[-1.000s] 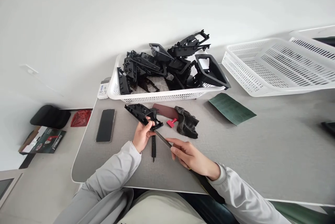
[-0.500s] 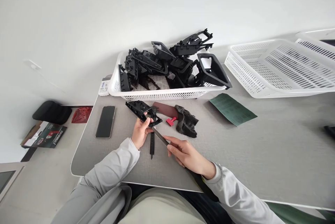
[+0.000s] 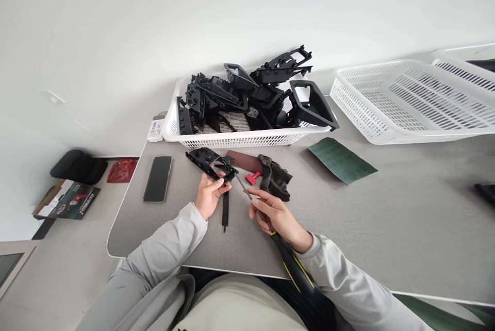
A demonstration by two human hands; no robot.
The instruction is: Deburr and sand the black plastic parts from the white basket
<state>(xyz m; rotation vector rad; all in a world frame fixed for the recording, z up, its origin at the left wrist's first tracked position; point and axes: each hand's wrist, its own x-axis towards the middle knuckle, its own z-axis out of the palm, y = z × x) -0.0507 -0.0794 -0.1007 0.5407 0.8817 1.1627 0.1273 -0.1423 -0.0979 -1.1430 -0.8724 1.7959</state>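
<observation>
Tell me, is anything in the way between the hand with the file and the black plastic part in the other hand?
Nothing visible is. The right hand holds the file, whose tip reaches the black plastic part gripped by the left hand. The dark rag and the red piece lie off to the side.

Black part (image 3: pixel 211 162), white basket (image 3: pixel 240 140)

basket (image 3: pixel 247 140) blocks ahead, table (image 3: pixel 386 217) open rightward

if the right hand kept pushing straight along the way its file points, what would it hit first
Most likely the black plastic part held by the left hand: the file in the right hand already points at its near end. Depth is unclear; beyond lies the white basket.
</observation>
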